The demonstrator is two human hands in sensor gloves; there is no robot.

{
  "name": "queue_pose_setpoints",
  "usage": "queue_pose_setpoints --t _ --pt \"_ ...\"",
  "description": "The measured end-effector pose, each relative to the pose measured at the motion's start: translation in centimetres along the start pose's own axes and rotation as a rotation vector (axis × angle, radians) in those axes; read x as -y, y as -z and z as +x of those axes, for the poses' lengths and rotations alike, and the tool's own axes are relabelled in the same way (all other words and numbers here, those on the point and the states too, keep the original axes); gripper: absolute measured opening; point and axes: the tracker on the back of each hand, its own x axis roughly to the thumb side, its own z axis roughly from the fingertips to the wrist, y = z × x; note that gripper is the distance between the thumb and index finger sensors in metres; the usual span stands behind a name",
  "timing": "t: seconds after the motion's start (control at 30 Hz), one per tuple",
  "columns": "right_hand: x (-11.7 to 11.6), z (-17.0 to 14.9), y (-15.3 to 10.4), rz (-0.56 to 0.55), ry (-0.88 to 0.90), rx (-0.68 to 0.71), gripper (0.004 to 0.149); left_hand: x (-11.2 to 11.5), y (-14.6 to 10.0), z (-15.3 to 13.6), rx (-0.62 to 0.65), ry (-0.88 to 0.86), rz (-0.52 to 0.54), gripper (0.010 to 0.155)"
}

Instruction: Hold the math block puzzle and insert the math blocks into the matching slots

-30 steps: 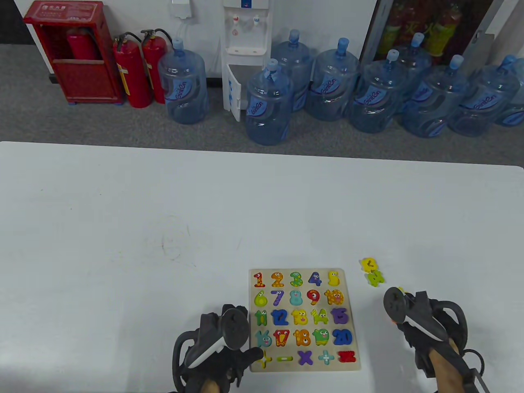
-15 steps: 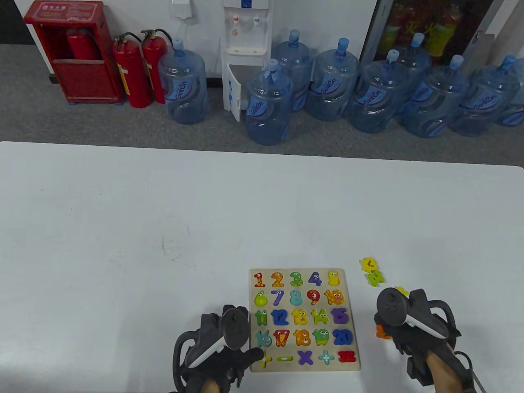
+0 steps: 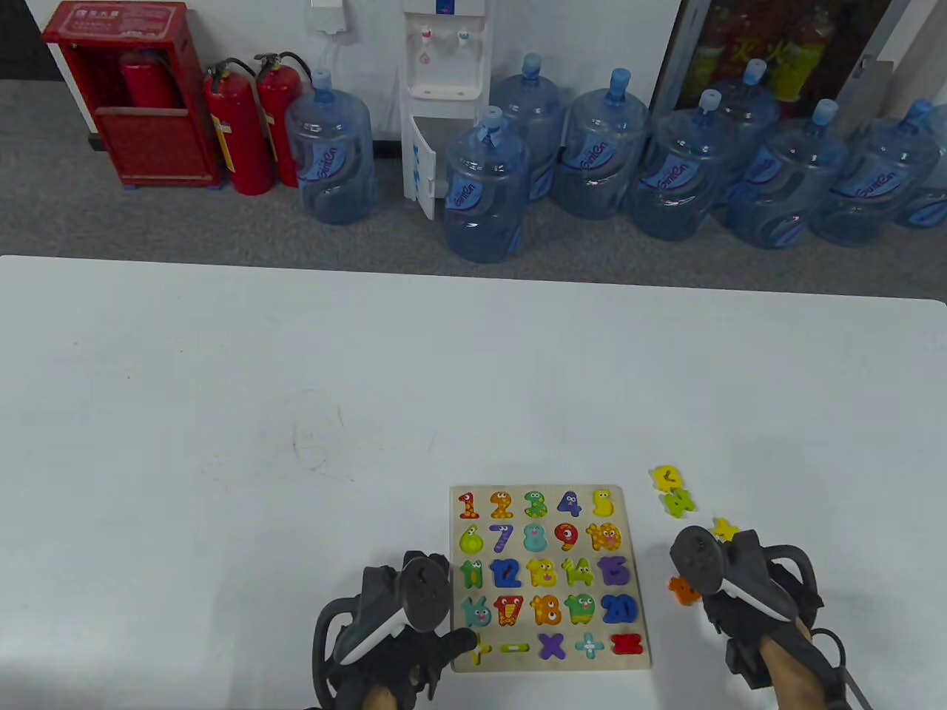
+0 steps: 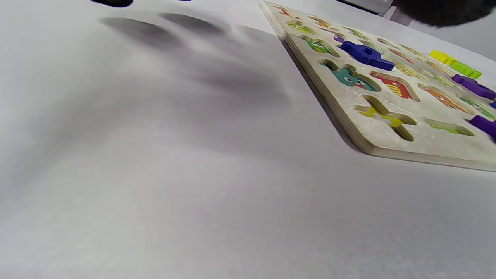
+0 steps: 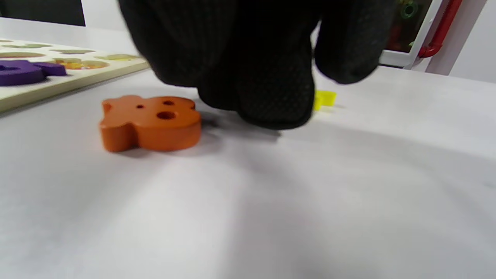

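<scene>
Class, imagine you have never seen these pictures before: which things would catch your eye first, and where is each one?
The colourful number puzzle board lies near the table's front edge, with the left hand at its lower left corner. To its right, the right hand is low beside a loose orange block, with yellow and green blocks farther back. Beyond the table stands a row of blue water bottles.
</scene>
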Motion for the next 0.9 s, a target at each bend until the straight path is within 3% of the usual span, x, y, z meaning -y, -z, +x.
queue_pose_setpoints --t 0.13,0.2,0.27,0.57,0.9 --pt "-0.4 0.2 0.1 0.043 0.023 0.062 0.079 0.0 0.0 0.0 0.001 -0.001 -0.001 0.091" --pt "-1.0 0.3 0.6 0.035 0.042 0.048 0.074 0.0 0.0 0.0 0.000 0.000 -0.001 0.091" --pt "-0.9 0.4 0.8 -0.057 0.056 0.043 0.065 0.0 0.0 0.0 0.001 0.002 0.000 0.091" --pt "-0.1 2.7 0.3 -0.124 0.053 0.131 0.063 -0.1 0.0 0.0 -0.001 -0.004 0.000 0.091" --pt "1.9 10.8 -2.0 -0.279 0.131 0.383 0.064 -0.1 0.0 -0.1 -0.008 -0.005 -0.003 0.091"
